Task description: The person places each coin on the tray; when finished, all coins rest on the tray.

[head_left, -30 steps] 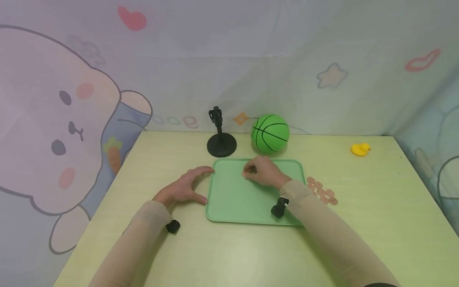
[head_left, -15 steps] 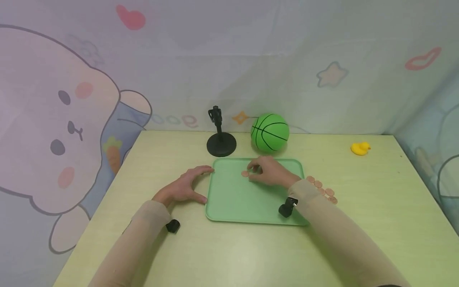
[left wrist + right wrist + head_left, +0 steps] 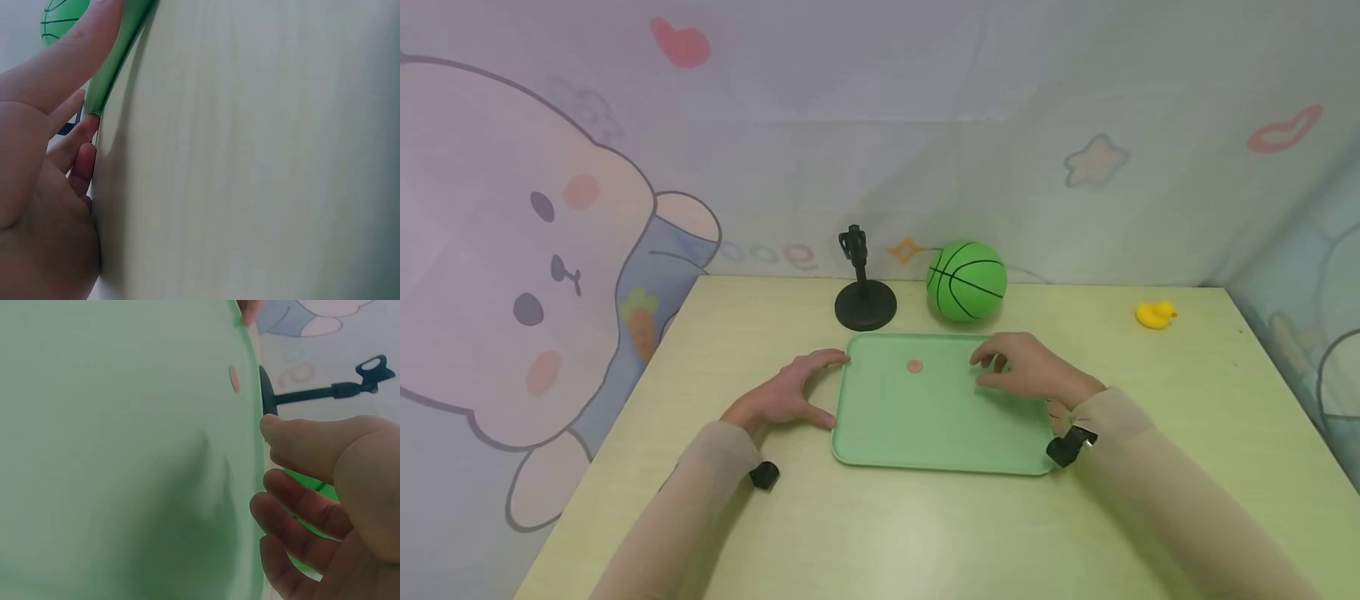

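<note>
A light green tray [image 3: 940, 433] lies flat on the table. One copper-coloured coin [image 3: 914, 366] rests on it toward the back left; the right wrist view shows the same coin [image 3: 234, 379] near the tray's rim. My left hand [image 3: 786, 392] touches the tray's left edge, thumb and fingers spread apart. Above the right part of the tray hovers my right hand [image 3: 1026, 367], its fingers loosely bent and holding nothing. More coins [image 3: 1057, 414] lie on the table just right of the tray, mostly hidden behind the right hand and wrist.
Behind the tray stand a black round-based stand [image 3: 865, 305] and a green ball [image 3: 967, 282] with black lines. A yellow toy duck [image 3: 1155, 315] sits at the table's back right. A printed cloth [image 3: 880, 150] hangs behind the table.
My right hand has let go of the coin, leaving it on the tray, and has moved right, covering most of the coins beside the tray. The left hand has stayed at the tray's edge.
</note>
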`<state>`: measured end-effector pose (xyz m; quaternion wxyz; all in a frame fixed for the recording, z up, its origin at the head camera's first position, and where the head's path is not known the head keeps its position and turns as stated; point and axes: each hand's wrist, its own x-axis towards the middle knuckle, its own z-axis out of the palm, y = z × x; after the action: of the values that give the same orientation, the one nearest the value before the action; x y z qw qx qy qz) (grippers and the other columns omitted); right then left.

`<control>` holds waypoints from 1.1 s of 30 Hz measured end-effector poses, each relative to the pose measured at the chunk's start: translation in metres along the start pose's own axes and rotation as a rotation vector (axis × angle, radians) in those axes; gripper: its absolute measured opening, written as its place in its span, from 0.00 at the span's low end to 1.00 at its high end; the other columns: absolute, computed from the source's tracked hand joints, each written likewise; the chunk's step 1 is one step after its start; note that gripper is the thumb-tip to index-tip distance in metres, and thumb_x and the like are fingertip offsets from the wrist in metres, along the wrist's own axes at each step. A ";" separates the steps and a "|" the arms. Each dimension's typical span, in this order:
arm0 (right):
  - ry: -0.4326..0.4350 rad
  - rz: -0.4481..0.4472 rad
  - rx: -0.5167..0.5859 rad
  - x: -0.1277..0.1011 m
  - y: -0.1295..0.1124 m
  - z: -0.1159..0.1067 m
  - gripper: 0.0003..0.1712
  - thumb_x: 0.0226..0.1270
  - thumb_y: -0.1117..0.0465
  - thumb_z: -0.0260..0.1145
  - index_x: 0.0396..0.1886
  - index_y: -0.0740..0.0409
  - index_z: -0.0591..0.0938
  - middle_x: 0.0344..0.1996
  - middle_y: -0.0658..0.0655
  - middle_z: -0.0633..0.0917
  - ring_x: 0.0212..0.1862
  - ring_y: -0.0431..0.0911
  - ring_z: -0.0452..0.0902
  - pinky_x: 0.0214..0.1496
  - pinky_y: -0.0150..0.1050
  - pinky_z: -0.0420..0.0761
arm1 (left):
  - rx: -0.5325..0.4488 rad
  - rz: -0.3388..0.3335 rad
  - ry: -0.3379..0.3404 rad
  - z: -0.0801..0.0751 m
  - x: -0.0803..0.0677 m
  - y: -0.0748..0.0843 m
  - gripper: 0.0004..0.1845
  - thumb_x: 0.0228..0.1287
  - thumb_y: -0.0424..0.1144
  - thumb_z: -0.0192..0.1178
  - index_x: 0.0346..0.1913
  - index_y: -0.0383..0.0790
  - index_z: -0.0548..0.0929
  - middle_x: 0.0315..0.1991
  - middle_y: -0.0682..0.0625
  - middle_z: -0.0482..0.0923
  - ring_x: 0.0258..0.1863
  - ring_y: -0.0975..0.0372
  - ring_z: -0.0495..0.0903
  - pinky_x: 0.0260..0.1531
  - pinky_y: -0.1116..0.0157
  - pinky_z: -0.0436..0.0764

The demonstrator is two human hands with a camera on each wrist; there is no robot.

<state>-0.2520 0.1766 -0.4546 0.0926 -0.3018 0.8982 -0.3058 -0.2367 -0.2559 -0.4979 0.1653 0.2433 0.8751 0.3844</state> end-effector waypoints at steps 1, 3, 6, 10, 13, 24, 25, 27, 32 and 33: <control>0.004 0.008 -0.002 -0.004 0.002 -0.003 0.16 0.70 0.59 0.74 0.54 0.60 0.88 0.47 0.56 0.89 0.44 0.46 0.85 0.48 0.44 0.85 | 0.000 -0.004 0.000 0.000 0.000 0.000 0.56 0.45 0.48 0.87 0.79 0.56 0.68 0.82 0.51 0.58 0.82 0.47 0.51 0.78 0.36 0.49; 0.015 0.019 -0.018 -0.013 0.007 -0.009 0.16 0.70 0.59 0.74 0.54 0.59 0.88 0.45 0.54 0.88 0.44 0.45 0.84 0.48 0.45 0.85 | 0.003 -0.007 0.000 0.000 0.000 0.000 0.56 0.45 0.48 0.87 0.79 0.56 0.68 0.82 0.51 0.58 0.82 0.47 0.51 0.79 0.36 0.49; 0.032 0.033 -0.035 -0.026 0.013 -0.019 0.16 0.70 0.59 0.74 0.53 0.59 0.88 0.42 0.51 0.87 0.43 0.44 0.83 0.48 0.45 0.84 | 0.007 -0.001 0.001 0.000 0.001 0.000 0.56 0.45 0.48 0.87 0.79 0.56 0.68 0.82 0.50 0.58 0.82 0.47 0.51 0.79 0.36 0.49; 0.041 0.050 -0.053 -0.041 0.021 -0.030 0.15 0.69 0.60 0.74 0.52 0.59 0.89 0.40 0.49 0.87 0.42 0.43 0.82 0.47 0.44 0.84 | 0.008 0.009 -0.002 0.000 0.002 -0.002 0.56 0.45 0.48 0.87 0.79 0.55 0.68 0.82 0.50 0.58 0.82 0.46 0.51 0.79 0.36 0.49; 0.044 0.070 -0.060 -0.052 0.028 -0.037 0.14 0.69 0.61 0.73 0.52 0.58 0.89 0.40 0.48 0.87 0.41 0.42 0.83 0.46 0.42 0.84 | 0.003 0.009 -0.007 0.000 0.003 -0.002 0.55 0.45 0.48 0.86 0.79 0.55 0.68 0.82 0.49 0.58 0.82 0.46 0.51 0.79 0.36 0.49; 0.033 0.131 -0.094 -0.083 0.054 -0.055 0.13 0.68 0.60 0.76 0.50 0.58 0.90 0.41 0.49 0.88 0.41 0.43 0.83 0.42 0.37 0.84 | -0.006 0.008 -0.001 0.000 0.002 -0.001 0.55 0.45 0.48 0.87 0.78 0.54 0.68 0.82 0.49 0.59 0.82 0.46 0.52 0.79 0.36 0.49; 0.028 0.126 -0.098 -0.085 0.057 -0.056 0.13 0.68 0.61 0.76 0.50 0.58 0.90 0.41 0.49 0.88 0.41 0.43 0.83 0.42 0.37 0.84 | -0.006 0.007 0.000 0.000 0.002 -0.001 0.55 0.45 0.48 0.87 0.78 0.54 0.68 0.82 0.49 0.59 0.82 0.46 0.52 0.79 0.36 0.49; 0.021 0.123 -0.093 -0.087 0.063 -0.055 0.11 0.68 0.63 0.75 0.49 0.58 0.90 0.40 0.49 0.88 0.40 0.43 0.83 0.41 0.37 0.84 | -0.008 0.006 0.001 0.000 0.002 0.000 0.55 0.45 0.47 0.87 0.78 0.54 0.68 0.82 0.49 0.59 0.82 0.46 0.52 0.79 0.36 0.49; 0.004 0.122 -0.048 -0.089 0.073 -0.053 0.12 0.69 0.66 0.72 0.50 0.61 0.89 0.40 0.50 0.88 0.41 0.44 0.85 0.41 0.36 0.85 | -0.016 0.004 -0.005 0.000 0.002 0.001 0.55 0.45 0.46 0.87 0.78 0.53 0.68 0.82 0.49 0.59 0.82 0.47 0.51 0.79 0.37 0.48; 0.001 0.123 -0.043 -0.089 0.074 -0.053 0.12 0.69 0.66 0.72 0.50 0.61 0.89 0.41 0.50 0.88 0.42 0.45 0.85 0.41 0.36 0.85 | -0.017 0.005 -0.006 0.000 0.002 0.002 0.55 0.45 0.46 0.87 0.78 0.53 0.68 0.82 0.49 0.59 0.82 0.47 0.51 0.79 0.37 0.48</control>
<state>-0.2352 0.3026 -0.4593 0.1044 -0.2477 0.9215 -0.2804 -0.2378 -0.2537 -0.4970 0.1690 0.2449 0.8708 0.3915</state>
